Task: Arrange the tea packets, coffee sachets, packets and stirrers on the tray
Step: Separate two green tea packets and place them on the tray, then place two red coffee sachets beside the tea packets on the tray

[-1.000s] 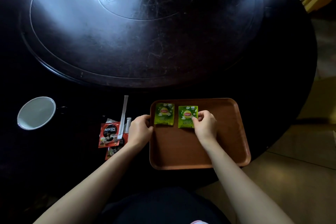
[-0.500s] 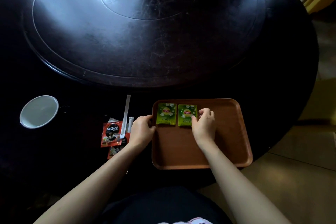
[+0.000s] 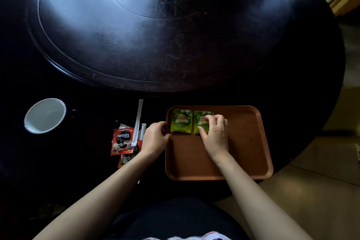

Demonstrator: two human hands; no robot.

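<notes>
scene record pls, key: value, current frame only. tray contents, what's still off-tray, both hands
tray: brown, on dark round table
on tray: two green tea packets, side by side at far-left corner, left one, right one
off tray, left of it: red coffee sachets, wrapped stirrers
mug: white, far left
left hand: at tray's left rim
right hand: fingers on right tea packet

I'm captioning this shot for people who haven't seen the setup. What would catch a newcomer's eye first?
The two bright green tea packets side by side at the far left of the brown tray, with the right hand resting on the right one and the left hand at the tray's left rim. Next, the red coffee sachets and white stirrers left of the tray, and the white cup farther left on the dark table.
</notes>
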